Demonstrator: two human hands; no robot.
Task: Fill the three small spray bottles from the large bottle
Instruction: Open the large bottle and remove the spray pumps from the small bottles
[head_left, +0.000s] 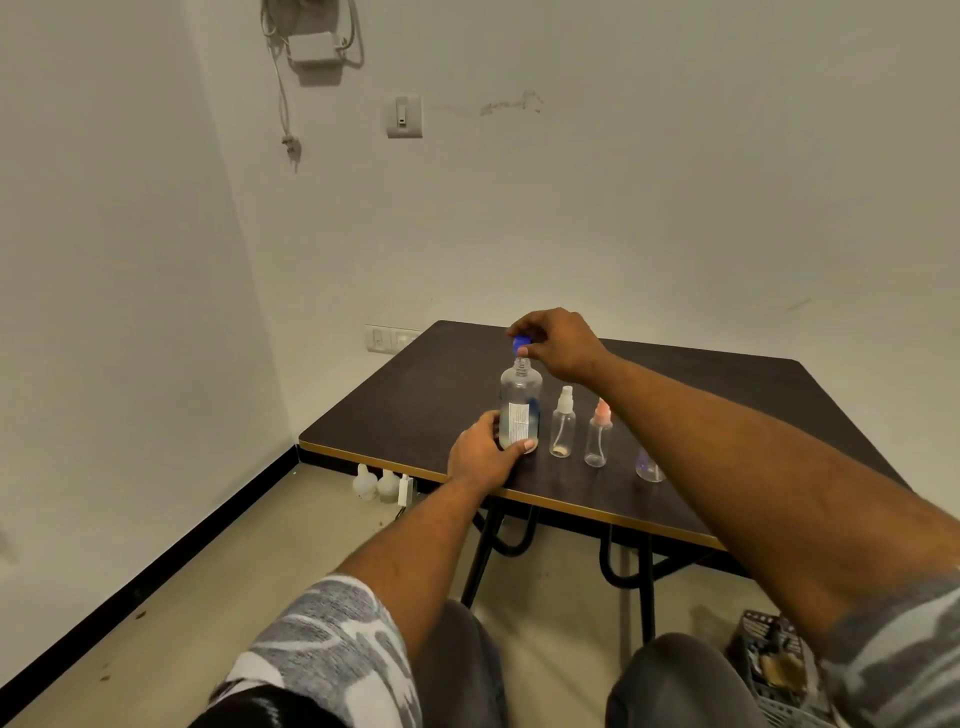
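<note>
The large clear bottle (521, 397) with a white label stands upright near the front left of the dark table (675, 395). My left hand (480, 457) grips its lower part. My right hand (558, 340) pinches the blue cap (521, 342) just above the bottle's open neck. To the right stand three small spray bottles in a row: one with a white top (563, 423), one with a pink top (598, 435), and a purplish one (649, 466) mostly hidden behind my right forearm.
The table stands in a room corner with white walls behind and to the left. White bulbs and a small box (382, 486) lie on the floor under the table's left edge. A dark crate (769, 654) sits on the floor at lower right.
</note>
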